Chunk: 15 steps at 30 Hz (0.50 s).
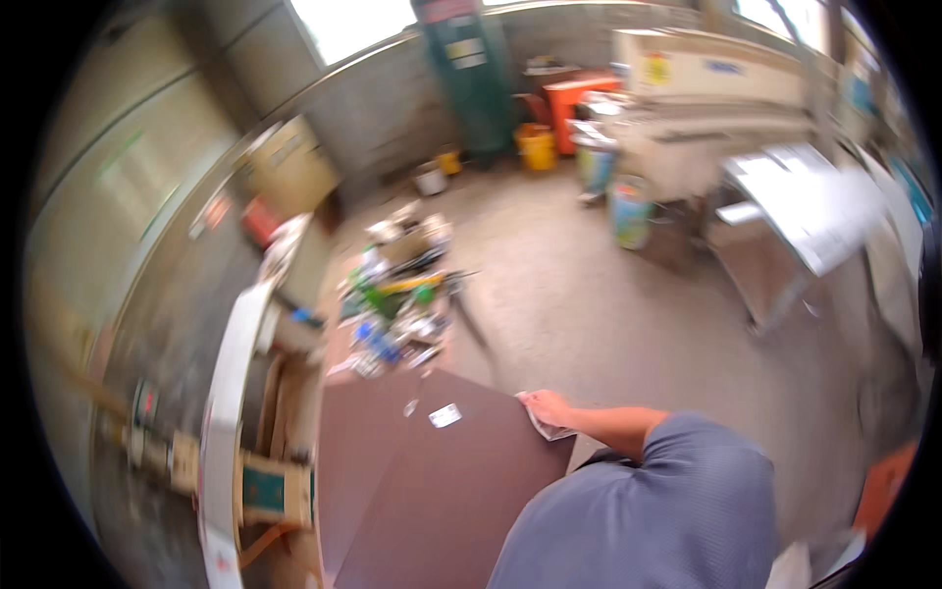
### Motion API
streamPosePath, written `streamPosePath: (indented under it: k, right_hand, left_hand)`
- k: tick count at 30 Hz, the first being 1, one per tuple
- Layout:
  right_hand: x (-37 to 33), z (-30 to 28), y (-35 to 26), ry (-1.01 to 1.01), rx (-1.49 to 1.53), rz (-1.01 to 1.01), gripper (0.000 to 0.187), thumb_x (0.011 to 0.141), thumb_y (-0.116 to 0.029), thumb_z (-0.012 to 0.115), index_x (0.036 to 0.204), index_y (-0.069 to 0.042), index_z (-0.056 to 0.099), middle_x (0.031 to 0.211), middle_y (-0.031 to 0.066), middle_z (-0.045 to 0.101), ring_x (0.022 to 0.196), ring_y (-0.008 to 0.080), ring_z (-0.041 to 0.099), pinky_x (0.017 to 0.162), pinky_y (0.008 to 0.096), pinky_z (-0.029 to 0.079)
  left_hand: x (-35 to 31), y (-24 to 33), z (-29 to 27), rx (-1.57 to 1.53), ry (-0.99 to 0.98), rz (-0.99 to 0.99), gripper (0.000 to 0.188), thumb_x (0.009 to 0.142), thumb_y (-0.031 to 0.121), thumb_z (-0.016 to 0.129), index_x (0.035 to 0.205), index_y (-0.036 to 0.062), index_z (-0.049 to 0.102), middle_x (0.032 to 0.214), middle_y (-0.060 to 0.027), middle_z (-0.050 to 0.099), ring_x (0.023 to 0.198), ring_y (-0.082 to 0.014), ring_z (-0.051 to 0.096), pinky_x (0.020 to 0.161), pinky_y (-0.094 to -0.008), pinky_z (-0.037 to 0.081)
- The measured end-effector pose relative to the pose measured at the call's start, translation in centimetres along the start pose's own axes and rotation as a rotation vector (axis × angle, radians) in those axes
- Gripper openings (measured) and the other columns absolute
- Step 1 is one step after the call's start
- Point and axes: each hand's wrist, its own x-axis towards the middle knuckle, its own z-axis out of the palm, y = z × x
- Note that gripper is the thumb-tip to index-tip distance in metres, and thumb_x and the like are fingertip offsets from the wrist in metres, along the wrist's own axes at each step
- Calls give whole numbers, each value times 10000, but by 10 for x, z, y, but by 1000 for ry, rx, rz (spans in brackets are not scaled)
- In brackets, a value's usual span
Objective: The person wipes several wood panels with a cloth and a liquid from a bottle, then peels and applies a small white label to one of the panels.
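Observation:
My right hand (pixel 548 407) is closed on a pale, crumpled cloth (pixel 551 428) at the right edge of a large brown panel (pixel 422 481). The cloth hangs partly over that edge; my fingers are blurred. From the grey-blue sleeve on the right, my bare forearm reaches leftward to the panel. A small white label (pixel 444 416) lies on the brown surface, and left of it is a tiny pale scrap (pixel 410 406). My left hand is out of the picture.
Beyond the panel is a cluttered pile of tools and bottles (pixel 392 304). A long white-edged bench (pixel 231 383) runs along the left. At right stands a table with a shiny sheet (pixel 810 201). Yellow buckets (pixel 536 147) and a green cylinder (pixel 471 88) stand far back.

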Motion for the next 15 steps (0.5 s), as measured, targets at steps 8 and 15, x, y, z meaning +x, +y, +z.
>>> streamPosePath:
  k: [8, 15]
  right_hand:
    - [-71, -180, 133, 456, 591, 61, 587, 1072, -551, 433, 1087, -54, 747, 974, 184, 769, 937, 362, 729, 868, 443, 537]
    - [-139, -329, 298, 935, 536, 362, 638, 1041, -603, 484, 989, -25, 748, 834, 207, 722, 849, 379, 716, 807, 456, 541]
  left_hand:
    - [-7, 147, 249, 116, -471, 246, 752, 1141, 515, 329, 1476, -134, 511, 1474, -266, 593, 1325, -368, 577, 1145, -431, 429]
    - [-83, 219, 426, 181, -731, 284, 750, 1142, 513, 329, 1480, -132, 508, 1473, -267, 593, 1325, -370, 576, 1141, -431, 432]
